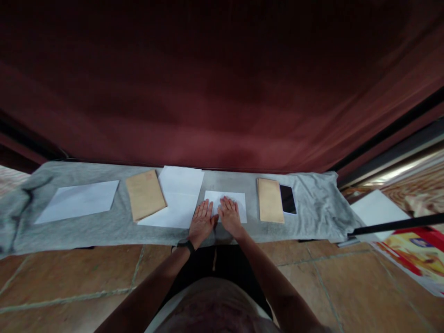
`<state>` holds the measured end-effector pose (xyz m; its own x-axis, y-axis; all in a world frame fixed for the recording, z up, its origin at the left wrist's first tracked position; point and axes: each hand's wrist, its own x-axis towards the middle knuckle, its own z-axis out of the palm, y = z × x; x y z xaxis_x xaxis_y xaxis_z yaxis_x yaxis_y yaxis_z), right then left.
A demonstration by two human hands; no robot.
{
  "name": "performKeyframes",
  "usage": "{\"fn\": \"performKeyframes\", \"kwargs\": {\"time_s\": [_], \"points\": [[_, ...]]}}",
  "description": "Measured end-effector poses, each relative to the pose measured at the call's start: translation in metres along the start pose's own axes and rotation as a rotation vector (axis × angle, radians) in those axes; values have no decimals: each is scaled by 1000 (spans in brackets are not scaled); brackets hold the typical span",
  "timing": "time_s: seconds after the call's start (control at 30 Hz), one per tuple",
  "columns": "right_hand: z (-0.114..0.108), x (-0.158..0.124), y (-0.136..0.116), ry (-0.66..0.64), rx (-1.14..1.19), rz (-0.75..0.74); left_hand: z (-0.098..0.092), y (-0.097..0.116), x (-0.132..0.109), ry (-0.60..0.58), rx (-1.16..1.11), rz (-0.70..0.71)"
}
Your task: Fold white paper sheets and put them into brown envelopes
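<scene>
A small white paper (pixel 240 203), perhaps a folded sheet, lies on the grey cloth in front of me. My right hand (pixel 229 215) rests flat on its middle, fingers stretched out. At its left edge my left hand (pixel 202 221) lies palm down with the fingers extended, a dark band around the wrist. Left of that hand a large white sheet (pixel 182 192) is partly covered by a stack of brown envelopes (pixel 145 194). On the right, a second stack of brown envelopes (pixel 271 200) lies beside a phone (pixel 288 200) with a dark screen.
A grey cloth (pixel 314 203) covers the long narrow surface. Another white sheet (pixel 79 201) lies at the far left. A dark red fabric wall (pixel 222 115) stands behind. Beyond the right end are a pale sheet (pixel 378 210) and a red-yellow box (pixel 419 254). The floor (pixel 69 273) is tiled.
</scene>
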<state>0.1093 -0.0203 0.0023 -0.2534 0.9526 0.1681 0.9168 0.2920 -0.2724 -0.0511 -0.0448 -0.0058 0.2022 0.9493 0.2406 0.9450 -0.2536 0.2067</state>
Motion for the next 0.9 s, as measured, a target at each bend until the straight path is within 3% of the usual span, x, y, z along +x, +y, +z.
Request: {"fn": "performKeyframes", "kwargs": {"time_s": [0.1, 0.4, 0.67, 0.9], "points": [[2, 5, 4, 10, -16, -7, -1, 0, 1, -15, 1, -4], [0, -11, 57, 124, -102, 92, -3, 5, 5, -21, 25, -31], [3, -15, 59, 150, -115, 96, 13, 44, 51, -85, -87, 61], [1, -15, 58, 158, -85, 99, 17, 12, 60, 39, -114, -59]]}}
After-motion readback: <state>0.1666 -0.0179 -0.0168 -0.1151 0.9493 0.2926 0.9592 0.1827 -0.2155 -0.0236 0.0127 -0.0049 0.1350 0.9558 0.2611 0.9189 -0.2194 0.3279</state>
